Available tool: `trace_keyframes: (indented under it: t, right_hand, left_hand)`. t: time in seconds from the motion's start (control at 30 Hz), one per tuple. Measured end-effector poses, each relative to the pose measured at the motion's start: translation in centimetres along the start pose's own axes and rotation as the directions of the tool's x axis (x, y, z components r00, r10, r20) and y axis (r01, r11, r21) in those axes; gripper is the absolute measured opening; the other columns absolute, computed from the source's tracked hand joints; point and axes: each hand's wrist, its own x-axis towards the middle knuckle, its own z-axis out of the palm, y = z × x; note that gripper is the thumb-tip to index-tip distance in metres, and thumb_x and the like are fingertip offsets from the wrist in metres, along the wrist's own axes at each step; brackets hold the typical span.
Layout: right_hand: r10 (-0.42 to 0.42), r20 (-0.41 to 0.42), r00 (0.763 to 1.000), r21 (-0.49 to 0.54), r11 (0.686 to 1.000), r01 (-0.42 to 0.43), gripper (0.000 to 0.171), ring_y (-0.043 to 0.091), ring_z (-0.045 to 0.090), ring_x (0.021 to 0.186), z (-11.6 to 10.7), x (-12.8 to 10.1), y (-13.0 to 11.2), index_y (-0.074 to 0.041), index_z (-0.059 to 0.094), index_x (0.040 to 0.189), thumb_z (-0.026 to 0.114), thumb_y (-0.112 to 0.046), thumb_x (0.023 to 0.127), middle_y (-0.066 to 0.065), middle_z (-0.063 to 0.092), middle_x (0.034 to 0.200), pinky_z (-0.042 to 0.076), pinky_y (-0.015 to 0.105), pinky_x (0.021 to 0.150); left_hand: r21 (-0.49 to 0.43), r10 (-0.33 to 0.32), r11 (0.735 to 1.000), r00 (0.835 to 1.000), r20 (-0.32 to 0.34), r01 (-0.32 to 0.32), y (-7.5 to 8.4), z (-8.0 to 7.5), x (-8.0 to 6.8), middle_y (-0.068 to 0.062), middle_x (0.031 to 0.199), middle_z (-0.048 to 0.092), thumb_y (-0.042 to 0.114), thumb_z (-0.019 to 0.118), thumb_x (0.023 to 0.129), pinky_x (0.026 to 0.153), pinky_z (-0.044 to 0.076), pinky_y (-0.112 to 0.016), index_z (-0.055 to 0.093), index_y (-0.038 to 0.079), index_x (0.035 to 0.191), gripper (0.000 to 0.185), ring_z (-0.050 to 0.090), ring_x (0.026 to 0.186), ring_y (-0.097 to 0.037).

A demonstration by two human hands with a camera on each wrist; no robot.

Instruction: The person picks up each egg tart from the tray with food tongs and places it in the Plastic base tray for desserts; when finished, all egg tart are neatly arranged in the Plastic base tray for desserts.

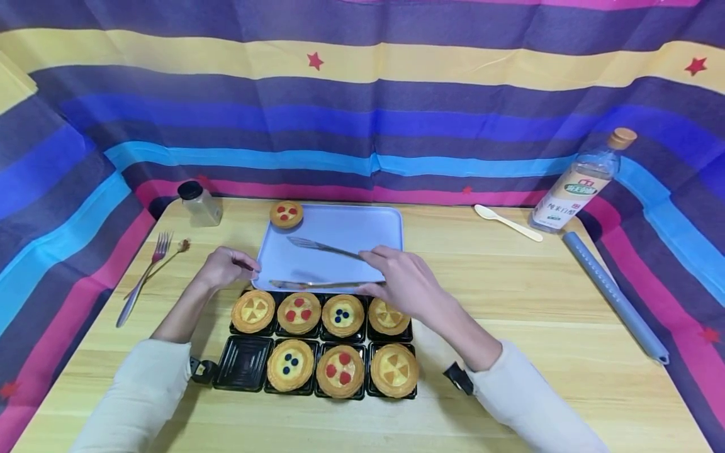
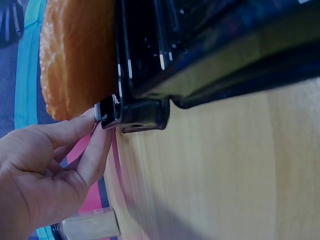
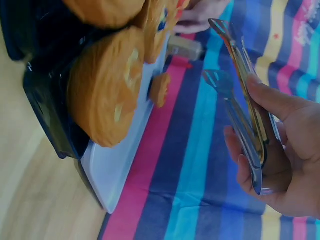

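Observation:
My left hand (image 1: 223,268) pinches the front left corner of a pale blue tray (image 1: 362,226); the left wrist view shows thumb and fingertips at that edge, beside a black box. In my right hand (image 1: 409,282) are metal tongs (image 3: 240,130), their two arms spread apart over the tray with nothing between the tips. One tart with red berries (image 1: 286,214) sits at the tray's back left corner. In front of the tray, two rows of black boxes hold tarts topped with red berries (image 1: 340,371), blueberries (image 1: 291,365) or yellow wedges (image 1: 394,370). The front left box (image 1: 243,363) holds no tart.
A jar with a black lid (image 1: 201,204) stands at the back left, near a fork (image 1: 153,264) and a thin stick-like utensil (image 1: 170,259). To the right are a pale spoon (image 1: 508,223), a labelled bottle (image 1: 578,182) and a long grey-blue bar (image 1: 614,296). Striped cloth (image 1: 374,119) surrounds the table.

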Motion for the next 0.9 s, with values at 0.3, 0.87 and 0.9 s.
trace_keyframes:
  t: [0.3,0.87,0.9]
  right_hand:
    - [0.054,0.011,0.998,-0.100,0.994,-0.053,0.057,0.021,0.067,0.090,1.9,4.9,1.4,-0.007,0.061,0.126,0.073,-0.040,0.081,0.008,0.068,0.112,0.055,0.032,0.069]
    - [0.205,0.132,0.970,-0.236,0.957,-0.170,0.046,0.026,0.064,0.085,4.3,10.9,2.7,-0.010,0.062,0.117,0.069,-0.041,0.084,0.009,0.065,0.098,0.053,0.035,0.069]
    - [0.213,0.139,0.967,-0.231,0.957,-0.177,0.045,0.026,0.064,0.086,4.4,11.0,2.7,-0.010,0.062,0.116,0.069,-0.041,0.084,0.009,0.065,0.099,0.053,0.036,0.069]
  left_hand:
    - [-0.012,-0.006,1.000,1.000,-0.003,0.006,0.0,0.0,0.0,-0.015,0.097,0.071,0.005,0.073,0.079,0.069,0.048,-0.023,0.071,-0.004,0.099,0.022,0.059,0.078,-0.013]
    - [-0.001,-0.005,1.000,1.000,0.001,0.005,0.0,-0.1,0.1,-0.018,0.101,0.070,0.004,0.071,0.081,0.070,0.049,-0.024,0.071,-0.004,0.098,0.019,0.060,0.083,-0.017]
    - [-0.003,-0.008,1.000,1.000,-0.001,0.008,0.0,0.0,0.0,-0.018,0.102,0.069,0.004,0.071,0.081,0.070,0.049,-0.024,0.071,-0.003,0.098,0.019,0.060,0.083,-0.017]
